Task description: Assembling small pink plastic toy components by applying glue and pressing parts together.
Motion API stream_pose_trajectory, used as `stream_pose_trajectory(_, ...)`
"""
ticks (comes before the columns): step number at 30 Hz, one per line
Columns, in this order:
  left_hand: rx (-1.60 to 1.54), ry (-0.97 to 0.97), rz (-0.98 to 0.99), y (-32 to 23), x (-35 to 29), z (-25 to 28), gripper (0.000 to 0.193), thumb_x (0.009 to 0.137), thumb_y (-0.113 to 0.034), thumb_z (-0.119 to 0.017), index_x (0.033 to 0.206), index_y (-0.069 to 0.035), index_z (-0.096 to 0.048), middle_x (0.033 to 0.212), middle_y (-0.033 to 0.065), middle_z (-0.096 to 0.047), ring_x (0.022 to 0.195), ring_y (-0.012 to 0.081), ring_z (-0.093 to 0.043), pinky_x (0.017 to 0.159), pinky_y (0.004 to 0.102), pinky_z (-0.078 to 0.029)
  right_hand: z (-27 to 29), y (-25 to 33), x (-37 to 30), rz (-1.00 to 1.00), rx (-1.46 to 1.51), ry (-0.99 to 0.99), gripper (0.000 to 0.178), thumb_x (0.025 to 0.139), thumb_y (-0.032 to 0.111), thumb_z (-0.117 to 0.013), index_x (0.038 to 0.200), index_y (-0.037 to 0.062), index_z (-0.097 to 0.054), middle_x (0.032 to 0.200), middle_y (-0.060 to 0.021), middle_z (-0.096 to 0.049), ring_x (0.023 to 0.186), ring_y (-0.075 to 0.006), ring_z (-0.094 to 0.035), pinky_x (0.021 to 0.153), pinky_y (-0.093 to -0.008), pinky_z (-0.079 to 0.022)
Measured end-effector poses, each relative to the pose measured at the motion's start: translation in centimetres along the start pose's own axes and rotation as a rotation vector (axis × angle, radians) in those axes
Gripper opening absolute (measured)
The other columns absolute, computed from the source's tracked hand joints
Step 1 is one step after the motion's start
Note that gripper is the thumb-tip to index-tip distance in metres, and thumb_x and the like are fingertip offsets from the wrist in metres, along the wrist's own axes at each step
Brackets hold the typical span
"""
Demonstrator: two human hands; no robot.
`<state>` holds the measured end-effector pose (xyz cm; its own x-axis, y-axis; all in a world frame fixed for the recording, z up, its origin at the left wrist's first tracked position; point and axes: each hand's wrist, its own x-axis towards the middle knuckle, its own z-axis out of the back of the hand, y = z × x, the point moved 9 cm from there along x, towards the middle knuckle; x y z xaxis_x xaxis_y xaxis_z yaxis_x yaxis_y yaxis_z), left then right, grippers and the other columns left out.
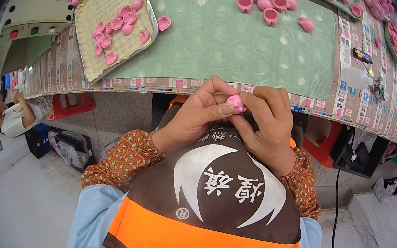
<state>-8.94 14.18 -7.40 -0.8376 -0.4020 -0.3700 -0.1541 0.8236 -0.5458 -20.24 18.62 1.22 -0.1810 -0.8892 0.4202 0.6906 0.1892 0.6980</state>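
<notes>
A small rounded pink plastic piece (235, 104) is between my two hands, just off the near edge of the table. My left hand (199, 106) pinches it from the left, thumb laid across its near side. From the right, my right hand (268, 118) grips it with thumb and bent fingers. Part of the piece is hidden by the fingers. Similar pink pieces, some hollow like cups and some round, lie in a group (270, 16) at the far side of the green mat (209, 40).
At left lies a tray with a cream lining (86, 41), several pink pieces on it. A grey machine (33, 29) with buttons stands beyond it. On the right are a battery-like cylinder (362, 56) and a whitish bottle (356, 78). Another person (14, 112) is far left.
</notes>
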Motion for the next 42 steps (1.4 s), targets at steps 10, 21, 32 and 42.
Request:
stream_pose_trajectory(10, 0.032, 0.026, -0.003, 0.9, -0.2, 0.2, 0.026, 0.103, -0.013, -0.061, 0.126, -0.006, -0.049, 0.119, 0.0072, -0.064, 0.112, 0.0116, -0.062, 0.100, 0.0277, -0.049, 0.1, 1.4, -0.3, 0.141, -0.004, -0.050, 0.032, 0.060, 0.003, -0.080, 0.090, 0.0001, -0.068, 0.086, -0.0073, -0.059, 0.077, -0.0255, -0.055, 0.066, -0.0379, -0.043)
stream_pose_trajectory(21, -0.011, 0.009, 0.021, 1.4, -0.2, 0.4, 0.027, 0.103, -0.012, -0.061, 0.127, -0.005, -0.049, 0.124, 0.0089, -0.063, 0.115, 0.0138, -0.061, 0.102, 0.0295, -0.050, -0.1, 1.6, -0.7, 0.186, -0.035, -0.050, 0.029, 0.062, 0.004, -0.078, 0.089, -0.0002, -0.068, 0.089, -0.0064, -0.062, 0.076, -0.0232, -0.055, 0.066, -0.0367, -0.041)
stream_pose_trajectory(32, -0.052, 0.108, 0.043, 0.3, 0.2, -1.1, 0.027, 0.105, -0.021, -0.059, 0.124, -0.011, -0.043, 0.120, 0.0140, -0.065, 0.114, 0.0206, -0.065, 0.103, 0.0335, -0.051, 0.1, -0.4, -0.1, -0.041, 0.096, -0.047, 0.046, 0.064, 0.008, -0.088, 0.105, 0.0022, -0.068, 0.097, -0.0104, -0.061, 0.086, -0.0288, -0.058, 0.072, -0.0385, -0.048)
stream_pose_trajectory(42, -0.095, 0.021, 0.066, 1.1, -0.1, 0.0, 0.033, 0.103, -0.024, -0.063, 0.126, -0.011, -0.042, 0.115, 0.0053, -0.060, 0.110, 0.0128, -0.060, 0.098, 0.0293, -0.048, -0.5, 0.6, -0.2, 0.079, 0.057, -0.024, 0.041, 0.061, 0.006, -0.084, 0.098, -0.0019, -0.069, 0.096, -0.0113, -0.062, 0.082, -0.0295, -0.058, 0.072, -0.0397, -0.049)
